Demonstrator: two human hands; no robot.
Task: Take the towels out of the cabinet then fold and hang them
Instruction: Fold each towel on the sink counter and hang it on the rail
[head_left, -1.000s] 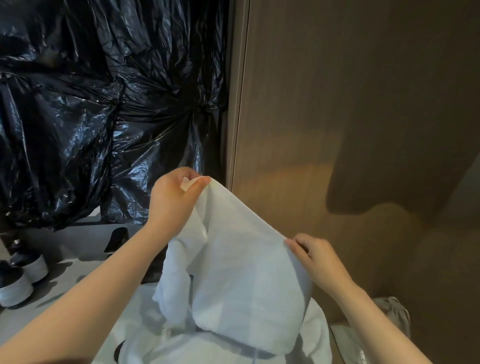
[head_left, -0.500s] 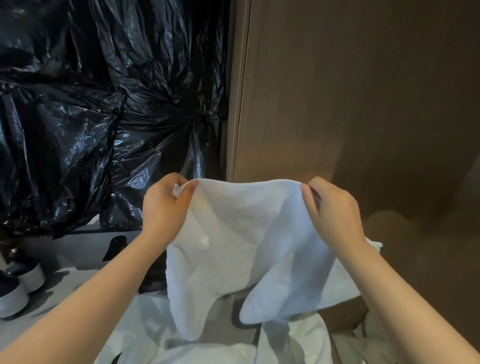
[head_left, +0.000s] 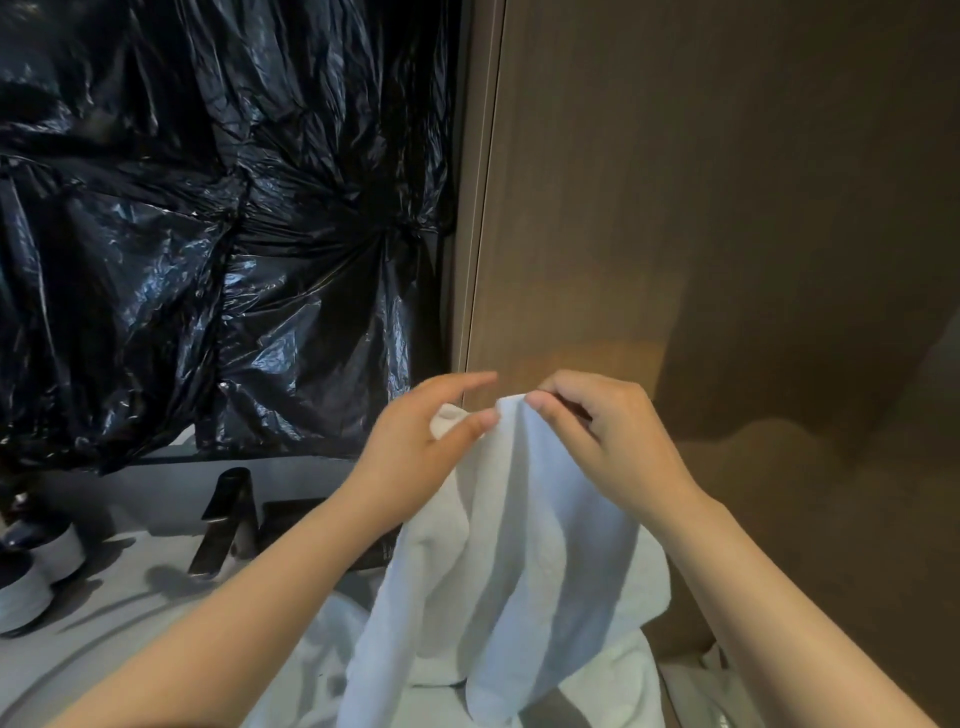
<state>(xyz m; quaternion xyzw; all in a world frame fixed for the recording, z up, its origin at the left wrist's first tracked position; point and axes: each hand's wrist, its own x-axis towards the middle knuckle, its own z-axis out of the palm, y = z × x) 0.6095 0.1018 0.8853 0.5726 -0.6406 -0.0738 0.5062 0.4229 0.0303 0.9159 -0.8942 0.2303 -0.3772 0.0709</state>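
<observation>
A white towel (head_left: 519, 561) hangs in loose folds in front of me, above the counter. My left hand (head_left: 415, 447) pinches one top corner between thumb and fingers, its index finger stretched out. My right hand (head_left: 608, 436) pinches the other top corner right beside it, so the two corners meet at the top. More white towel cloth (head_left: 311, 670) lies heaped on the counter below the hanging towel.
Crinkled black plastic sheeting (head_left: 208, 234) covers the wall at left. A brown wooden panel (head_left: 701, 208) fills the right side. A black faucet (head_left: 223, 519) stands on the grey counter (head_left: 104, 613), and dark round jars (head_left: 31, 577) sit at the far left.
My hands, spread apart with the towel stretched wide half a second ago, have come together, bringing the two top corners side by side so the towel folds in half lengthwise.
</observation>
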